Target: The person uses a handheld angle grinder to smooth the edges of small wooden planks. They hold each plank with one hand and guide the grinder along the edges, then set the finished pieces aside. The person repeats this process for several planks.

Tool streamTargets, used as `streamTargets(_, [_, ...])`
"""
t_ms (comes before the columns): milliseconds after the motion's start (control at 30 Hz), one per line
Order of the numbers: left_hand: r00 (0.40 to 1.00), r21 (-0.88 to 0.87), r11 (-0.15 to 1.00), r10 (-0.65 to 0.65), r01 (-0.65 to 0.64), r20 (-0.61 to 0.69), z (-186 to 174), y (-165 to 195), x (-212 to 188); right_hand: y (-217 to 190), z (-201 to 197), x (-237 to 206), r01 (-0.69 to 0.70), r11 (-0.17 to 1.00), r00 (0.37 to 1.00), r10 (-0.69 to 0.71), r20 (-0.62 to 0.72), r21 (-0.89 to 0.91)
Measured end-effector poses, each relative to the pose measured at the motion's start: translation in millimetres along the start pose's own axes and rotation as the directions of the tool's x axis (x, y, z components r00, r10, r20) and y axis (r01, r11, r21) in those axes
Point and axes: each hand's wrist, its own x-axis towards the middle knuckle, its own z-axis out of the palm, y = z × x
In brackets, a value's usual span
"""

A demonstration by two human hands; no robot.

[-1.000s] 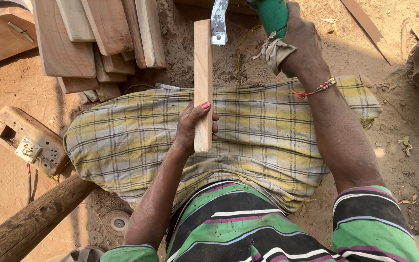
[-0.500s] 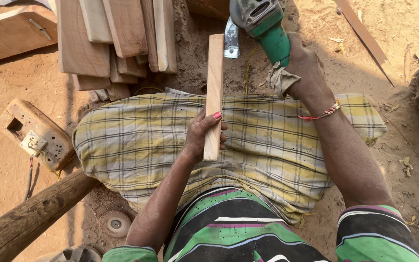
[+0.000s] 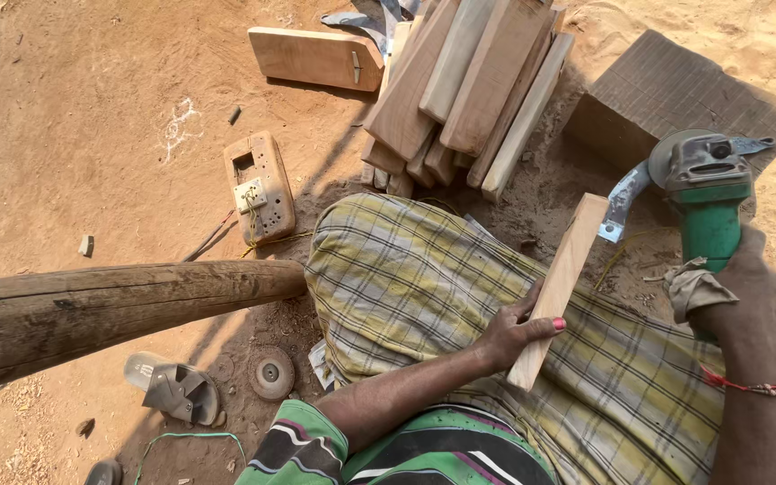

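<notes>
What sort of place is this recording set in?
Probably an outdoor woodworking spot on bare sandy ground: a stack of planks, a log, and a green grinder in the right hand.

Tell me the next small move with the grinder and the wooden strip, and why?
Probably bring the green angle grinder in the right hand down toward the far end of the wooden strip. The left hand grips the strip's near end, propped on the checked cloth over the lap, and the disc guard sits just beside the strip's top, apart from it.
</notes>
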Motion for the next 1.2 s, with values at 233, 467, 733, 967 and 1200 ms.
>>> streamTargets(233, [0.998, -0.001, 0.999, -0.045, 0.045, 0.044, -4, -1, -20, -24, -18, 19, -0.123, 0.992, 0.992, 0.123, 0.009, -0.032])
streamTargets(467, [0.999, 0.011, 1.0, -0.005, 0.004, 0.049, 3, 4, -23, -15, -28, 28, -0.125, 0.992, 0.992, 0.125, -0.02, -0.001])
streamTargets(733, [0.999, 0.039, 0.998, 0.049, -0.05, 0.021, 1, -5, -26, -41, -12, -1, -0.073, 0.996, 0.992, 0.079, 0.103, -0.057])
streamTargets(967, [0.991, 0.111, 0.985, 0.13, -0.131, 0.019, -1, -3, -28, -23, -20, 13, -0.038, 0.997, 0.998, 0.042, -0.056, 0.069])
streamTargets(1200, [0.964, -0.34, 0.92, -0.121, 0.198, 0.235, 7, 24, -52, 20, -12, 24, -0.157, 0.974, 0.981, 0.173, -0.089, 0.165])
